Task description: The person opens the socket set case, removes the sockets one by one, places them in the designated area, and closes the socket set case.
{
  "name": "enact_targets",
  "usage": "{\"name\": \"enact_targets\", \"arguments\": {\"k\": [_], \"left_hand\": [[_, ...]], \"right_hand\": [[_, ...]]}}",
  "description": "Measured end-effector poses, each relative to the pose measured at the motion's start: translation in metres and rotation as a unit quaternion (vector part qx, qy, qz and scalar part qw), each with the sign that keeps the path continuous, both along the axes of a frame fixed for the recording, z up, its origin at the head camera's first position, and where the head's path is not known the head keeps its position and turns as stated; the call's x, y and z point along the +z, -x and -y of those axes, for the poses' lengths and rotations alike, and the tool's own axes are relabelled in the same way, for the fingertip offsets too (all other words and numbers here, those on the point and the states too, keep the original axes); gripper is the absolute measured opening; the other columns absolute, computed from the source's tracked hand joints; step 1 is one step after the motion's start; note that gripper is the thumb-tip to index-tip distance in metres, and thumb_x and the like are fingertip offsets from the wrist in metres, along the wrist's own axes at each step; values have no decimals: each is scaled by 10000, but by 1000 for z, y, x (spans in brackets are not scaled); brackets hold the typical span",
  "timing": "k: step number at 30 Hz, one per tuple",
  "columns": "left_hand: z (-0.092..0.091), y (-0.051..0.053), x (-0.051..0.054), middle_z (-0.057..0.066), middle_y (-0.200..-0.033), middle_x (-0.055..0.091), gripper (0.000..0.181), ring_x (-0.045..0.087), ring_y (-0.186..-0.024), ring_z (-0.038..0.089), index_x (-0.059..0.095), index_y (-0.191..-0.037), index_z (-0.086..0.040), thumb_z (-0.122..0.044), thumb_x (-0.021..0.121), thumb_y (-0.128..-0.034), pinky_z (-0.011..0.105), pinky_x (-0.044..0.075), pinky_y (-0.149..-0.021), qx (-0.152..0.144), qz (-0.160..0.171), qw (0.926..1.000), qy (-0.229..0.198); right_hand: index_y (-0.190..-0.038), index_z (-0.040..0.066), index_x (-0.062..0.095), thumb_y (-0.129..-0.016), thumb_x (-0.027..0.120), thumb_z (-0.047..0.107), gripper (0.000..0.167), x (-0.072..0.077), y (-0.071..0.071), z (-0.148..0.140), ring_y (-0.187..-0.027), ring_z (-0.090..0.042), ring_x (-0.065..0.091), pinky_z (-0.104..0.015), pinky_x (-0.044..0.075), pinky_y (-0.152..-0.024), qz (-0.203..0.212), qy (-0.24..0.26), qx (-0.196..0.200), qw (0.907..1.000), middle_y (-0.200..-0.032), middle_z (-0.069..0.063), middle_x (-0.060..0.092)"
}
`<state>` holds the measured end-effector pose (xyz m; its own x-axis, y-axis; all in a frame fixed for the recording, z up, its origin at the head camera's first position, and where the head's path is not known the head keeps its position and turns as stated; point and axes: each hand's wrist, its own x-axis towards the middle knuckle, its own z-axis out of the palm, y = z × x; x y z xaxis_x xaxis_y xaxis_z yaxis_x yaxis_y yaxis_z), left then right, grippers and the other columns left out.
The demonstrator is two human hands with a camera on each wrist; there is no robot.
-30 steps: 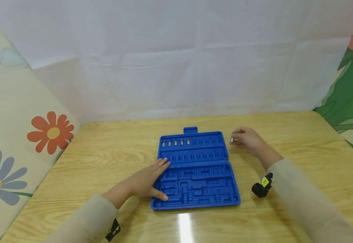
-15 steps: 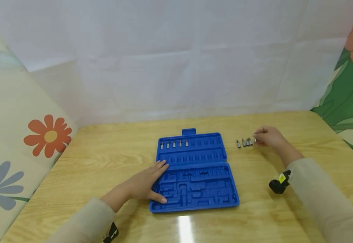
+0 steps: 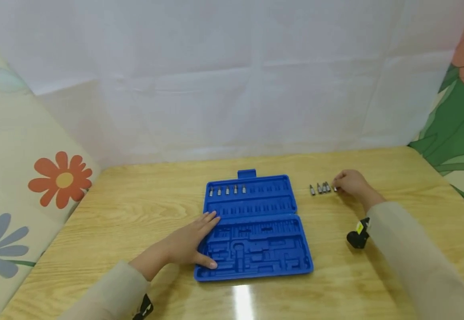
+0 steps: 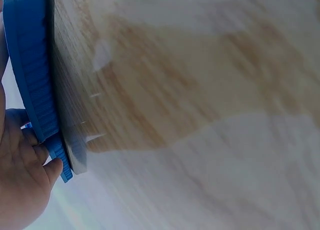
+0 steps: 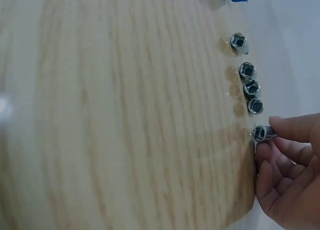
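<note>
A blue plastic tool case (image 3: 251,254) lies unfolded on the wooden table, its moulded slots facing up. My left hand (image 3: 188,242) rests on its left edge with fingers spread and the thumb over the lower half. To the right of the case my right hand (image 3: 351,183) pinches a metal bit socket (image 5: 260,133) between thumb and fingers, low at the table. Several more bit sockets (image 5: 247,70) lie in a row beside it, their square drive holes showing in the right wrist view. In the case's upper left, several bit sockets (image 3: 227,190) sit in slots.
The wooden table (image 3: 148,195) ends at a white sheet (image 3: 200,102) hung behind it. Flower-patterned fabric (image 3: 455,129) shows on both sides. A black wrist camera (image 3: 358,234) is worn below the right sleeve.
My right hand has travelled right, away from the case, carrying the bit socket to the row's right end, then lowered slightly. The left hand has stayed on the case.
</note>
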<state>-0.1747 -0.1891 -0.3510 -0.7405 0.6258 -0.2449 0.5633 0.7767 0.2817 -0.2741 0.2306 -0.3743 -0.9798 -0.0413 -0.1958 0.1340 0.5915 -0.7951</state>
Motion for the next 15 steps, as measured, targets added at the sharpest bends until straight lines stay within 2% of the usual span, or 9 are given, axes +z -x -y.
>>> {"name": "enact_targets", "arguments": {"k": [6,15], "left_hand": [[-1,-1,-3,155,-1419,95,1050,57,-1279,321,163,-1376,-24,-669,536,-636,472,186,-987,3,96,10000,-14],[0,2,-3,158,-1418,101,1042,64,-1278,323,168,-1373,-18,-655,549,-642,475,188,-985,-15,-13,9999,-109]], "right_hand": [[-885,-103,513,-839,504,31,142,-1,3,1,-570,-134,472,-257,418,-510,219,-56,-34,9997,-703,-71,526],[-883,-96,514,-834,494,58,163,-1,6,-1,-594,-145,454,-260,411,-518,101,-151,-154,9997,-705,-66,511]]}}
